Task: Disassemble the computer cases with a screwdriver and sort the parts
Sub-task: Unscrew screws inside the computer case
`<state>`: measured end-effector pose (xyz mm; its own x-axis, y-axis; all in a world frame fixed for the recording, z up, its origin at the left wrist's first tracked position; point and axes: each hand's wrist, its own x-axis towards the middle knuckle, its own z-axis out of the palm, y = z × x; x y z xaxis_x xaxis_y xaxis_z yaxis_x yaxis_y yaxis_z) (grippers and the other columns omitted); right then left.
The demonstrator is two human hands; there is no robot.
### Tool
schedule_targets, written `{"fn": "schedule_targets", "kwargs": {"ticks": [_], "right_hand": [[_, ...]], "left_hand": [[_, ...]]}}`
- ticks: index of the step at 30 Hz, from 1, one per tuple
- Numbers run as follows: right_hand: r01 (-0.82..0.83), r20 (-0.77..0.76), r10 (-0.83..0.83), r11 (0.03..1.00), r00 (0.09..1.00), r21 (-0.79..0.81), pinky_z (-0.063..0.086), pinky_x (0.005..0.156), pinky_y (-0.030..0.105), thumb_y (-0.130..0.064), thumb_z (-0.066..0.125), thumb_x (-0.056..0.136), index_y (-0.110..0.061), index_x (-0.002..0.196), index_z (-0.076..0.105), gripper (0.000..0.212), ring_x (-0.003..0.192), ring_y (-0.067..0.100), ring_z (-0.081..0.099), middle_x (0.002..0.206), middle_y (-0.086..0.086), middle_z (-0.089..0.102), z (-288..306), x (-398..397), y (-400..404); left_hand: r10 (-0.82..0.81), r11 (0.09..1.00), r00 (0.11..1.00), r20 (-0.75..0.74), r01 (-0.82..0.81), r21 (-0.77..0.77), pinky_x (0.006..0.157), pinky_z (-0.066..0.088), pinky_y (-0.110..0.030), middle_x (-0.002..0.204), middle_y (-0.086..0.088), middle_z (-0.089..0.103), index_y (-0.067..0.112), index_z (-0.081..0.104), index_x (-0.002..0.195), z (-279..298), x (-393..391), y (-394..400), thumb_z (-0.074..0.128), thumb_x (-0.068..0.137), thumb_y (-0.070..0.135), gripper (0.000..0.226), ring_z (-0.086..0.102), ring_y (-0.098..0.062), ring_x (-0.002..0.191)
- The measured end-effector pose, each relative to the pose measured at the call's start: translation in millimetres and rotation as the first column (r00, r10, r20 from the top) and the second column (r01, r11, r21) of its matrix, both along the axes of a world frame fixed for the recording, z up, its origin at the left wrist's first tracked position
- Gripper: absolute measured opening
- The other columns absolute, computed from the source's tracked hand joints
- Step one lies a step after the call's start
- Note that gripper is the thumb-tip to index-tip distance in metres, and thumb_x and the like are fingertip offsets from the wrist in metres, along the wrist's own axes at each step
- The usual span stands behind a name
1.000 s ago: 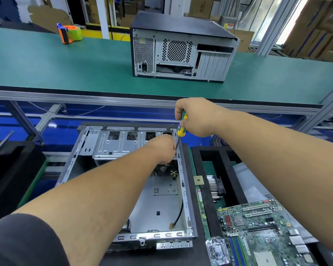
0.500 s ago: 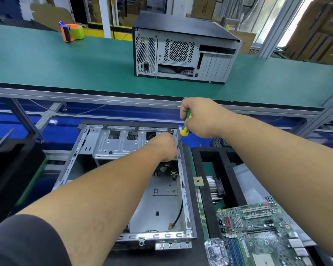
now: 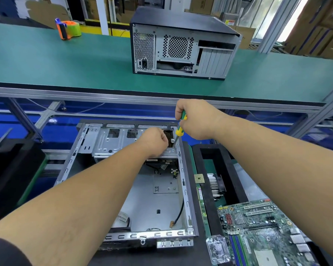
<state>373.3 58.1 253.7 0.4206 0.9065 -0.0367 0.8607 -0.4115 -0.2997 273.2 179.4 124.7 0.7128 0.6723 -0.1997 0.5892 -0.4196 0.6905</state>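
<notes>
An open grey computer case [image 3: 186, 189] lies flat in front of me, its metal drive cage [image 3: 108, 143] at the far end. My right hand [image 3: 198, 120] grips a yellow-and-green screwdriver [image 3: 179, 131], whose tip points down at the cage's far right corner by the case wall. My left hand [image 3: 154, 141] rests on the cage just left of the tip with its fingers curled under; what they touch is hidden. A loose cable lies on the case floor.
A green motherboard [image 3: 258, 223] lies at the lower right over a black foam tray [image 3: 210, 169] holding a heat sink [image 3: 216, 186]. A closed black case [image 3: 181, 47] and a tape dispenser [image 3: 68, 29] stand on the green belt beyond. A black panel [image 3: 8, 169] sits left.
My left hand has drawn slightly left, away from the screwdriver tip. My right hand keeps the screwdriver at the same corner of the cage.
</notes>
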Motion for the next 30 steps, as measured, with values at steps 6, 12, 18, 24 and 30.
{"fn": "schedule_targets", "kwargs": {"ticks": [6, 12, 18, 24, 30], "right_hand": [[-0.001, 0.018, 0.002, 0.999, 1.0, -0.049, 0.034, 0.047, 0.024, -0.005, 0.06, 0.091, -0.025, 0.096, 0.06, 0.02, 0.067, 0.009, 0.052, 0.088, -0.008, 0.057, 0, -5, 2], [-0.006, -0.004, 0.006, 0.997, 1.0, 0.073, 0.029, 0.033, 0.013, -0.011, 0.061, 0.092, -0.03, 0.091, 0.059, 0.019, 0.057, 0.01, 0.052, 0.079, -0.008, 0.057, 26, -8, -2], [-0.027, -0.114, 0.051, 0.978, 0.992, 0.206, 0.048, 0.041, 0.024, -0.016, 0.064, 0.095, -0.03, 0.091, 0.06, 0.016, 0.057, 0.013, 0.07, 0.076, 0.0, 0.067, 43, -24, -10], [-0.082, -0.109, 0.115, 0.959, 0.987, 0.27, 0.059, 0.061, 0.043, -0.019, 0.065, 0.096, -0.032, 0.092, 0.059, 0.015, 0.072, 0.027, 0.072, 0.081, 0.003, 0.066, 43, -39, -14], [-0.1, -0.089, 0.131, 0.952, 0.987, 0.289, 0.043, 0.049, 0.033, -0.019, 0.065, 0.094, -0.033, 0.091, 0.059, 0.016, 0.059, 0.014, 0.06, 0.076, -0.002, 0.062, 30, -40, 1]], "left_hand": [[0.359, 0.882, 0.903, 0.233, -0.248, -0.4, 0.048, 0.044, -0.019, 0.071, 0.002, 0.063, 0.02, 0.065, 0.079, -5, -6, 4, 0.06, 0.096, 0.015, 0.018, 0.051, -0.013, 0.055], [0.643, 0.561, 0.75, 0.154, -0.325, -0.761, 0.038, 0.027, -0.022, 0.061, -0.001, 0.054, 0.01, 0.066, 0.091, -5, -15, 0, 0.053, 0.094, 0.011, 0.013, 0.043, -0.011, 0.04], [0.648, 0.28, 0.754, 0.105, -0.108, -0.954, 0.045, 0.037, -0.024, 0.08, -0.012, 0.063, 0.005, 0.064, 0.101, 11, -26, -14, 0.045, 0.107, 0.034, 0.035, 0.053, -0.017, 0.052], [0.627, 0.243, 0.754, 0.198, 0.053, -0.969, 0.036, 0.015, -0.02, 0.05, 0.008, 0.028, 0.015, 0.064, 0.1, 5, -50, -13, 0.039, 0.112, 0.026, 0.03, 0.019, -0.007, 0.038], [0.713, 0.417, 0.666, 0.22, -0.15, -0.897, 0.041, 0.019, -0.021, 0.059, 0.004, 0.038, 0.013, 0.066, 0.112, -27, -87, 0, 0.034, 0.111, 0.014, 0.032, 0.025, -0.009, 0.045]]}}
